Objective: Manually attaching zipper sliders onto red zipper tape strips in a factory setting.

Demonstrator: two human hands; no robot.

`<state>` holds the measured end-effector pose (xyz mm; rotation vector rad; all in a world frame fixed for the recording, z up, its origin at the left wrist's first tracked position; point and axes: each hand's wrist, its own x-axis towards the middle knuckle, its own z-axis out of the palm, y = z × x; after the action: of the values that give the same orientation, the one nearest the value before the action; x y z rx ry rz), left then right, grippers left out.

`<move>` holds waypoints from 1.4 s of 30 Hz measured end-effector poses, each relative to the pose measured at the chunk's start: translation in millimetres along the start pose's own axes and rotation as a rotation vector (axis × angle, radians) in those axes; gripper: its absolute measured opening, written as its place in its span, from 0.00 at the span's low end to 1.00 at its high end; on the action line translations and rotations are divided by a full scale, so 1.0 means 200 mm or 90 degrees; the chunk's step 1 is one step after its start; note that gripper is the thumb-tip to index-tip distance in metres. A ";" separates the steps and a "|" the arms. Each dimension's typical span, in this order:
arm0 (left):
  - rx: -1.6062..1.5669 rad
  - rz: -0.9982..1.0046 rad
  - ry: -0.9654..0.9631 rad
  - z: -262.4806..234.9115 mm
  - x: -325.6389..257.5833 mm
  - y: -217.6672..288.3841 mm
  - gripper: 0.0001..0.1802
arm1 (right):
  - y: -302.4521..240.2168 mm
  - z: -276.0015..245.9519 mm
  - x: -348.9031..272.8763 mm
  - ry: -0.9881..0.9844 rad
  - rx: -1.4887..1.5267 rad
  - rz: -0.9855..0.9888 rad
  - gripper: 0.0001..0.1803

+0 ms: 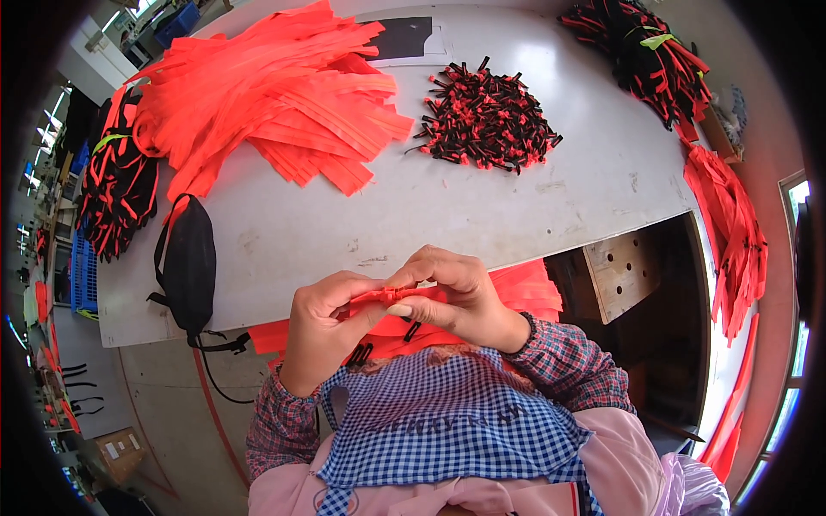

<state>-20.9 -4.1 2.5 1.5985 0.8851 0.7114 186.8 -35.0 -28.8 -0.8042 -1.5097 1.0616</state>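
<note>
Close in front of my body, both hands meet over an orange-red zipper strip (370,297). My left hand (325,316) pinches it between thumb and fingers. From the other side my right hand (452,297) grips the same strip with thumb and fingertips, at a small orange-red piece that looks like a zipper slider (391,294). Its details are partly hidden by the fingertips. Below the hands, more orange-red zipper strips (525,292) lie across my lap, and small black pull tabs (360,353) show among them.
Ahead, the white table (344,228) bears a large heap of orange-red zipper strips (267,95) and a pile of black-and-orange zipper sliders (490,116). A black pouch (189,267) sits at its left edge. Tied black-and-orange bundles (641,60) lie far right. An open compartment (671,344) is at right.
</note>
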 end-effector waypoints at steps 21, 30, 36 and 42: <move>0.117 0.110 0.037 0.02 -0.02 0.01 0.11 | 0.01 -0.02 0.01 -0.069 -0.209 -0.180 0.15; 0.126 0.093 0.027 0.02 -0.01 -0.01 0.11 | 0.03 0.00 -0.02 -0.061 -0.168 -0.156 0.14; 0.099 0.091 0.020 0.03 -0.01 -0.01 0.11 | 0.04 0.00 -0.02 -0.059 -0.141 -0.148 0.12; 0.124 0.082 0.023 0.03 0.00 -0.01 0.10 | 0.08 0.00 -0.05 -0.066 -0.088 -0.091 0.10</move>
<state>-15.8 -7.2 -1.0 1.8339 0.9065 0.7648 188.3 -37.3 -46.6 -0.7339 -1.7174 0.9126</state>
